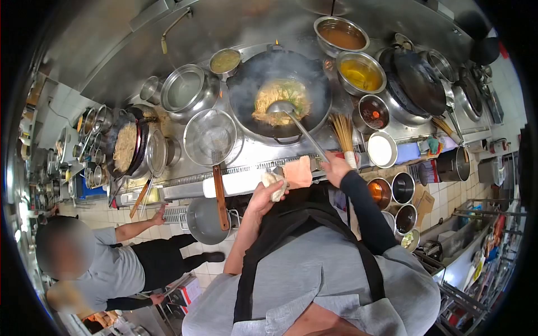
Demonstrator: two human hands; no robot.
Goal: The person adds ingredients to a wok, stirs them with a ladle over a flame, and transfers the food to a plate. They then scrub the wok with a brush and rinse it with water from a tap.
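Note:
A dark wok (244, 115) stands on the stove, with steam rising from it. Noodles with green pieces (294, 92) lie in its middle. My right hand (336, 169) is closed around the handle of a metal ladle (305, 131), whose bowl rests on the noodles. In front of the wok, my left hand (266, 194) grips a bunched whitish cloth (274, 186). A pink cloth (297, 172) lies between my two hands at the stove's front edge. Just right of the wok stands a bamboo brush (343, 134), near my right hand.
A strainer (210, 134) with a wooden handle lies left of the wok. Bowls of brown liquid (342, 38), yellow liquid (361, 74) and white contents (382, 149) are on the right. Another wok with noodles (125, 147) stands far left. A co-worker (120, 252) is at lower left.

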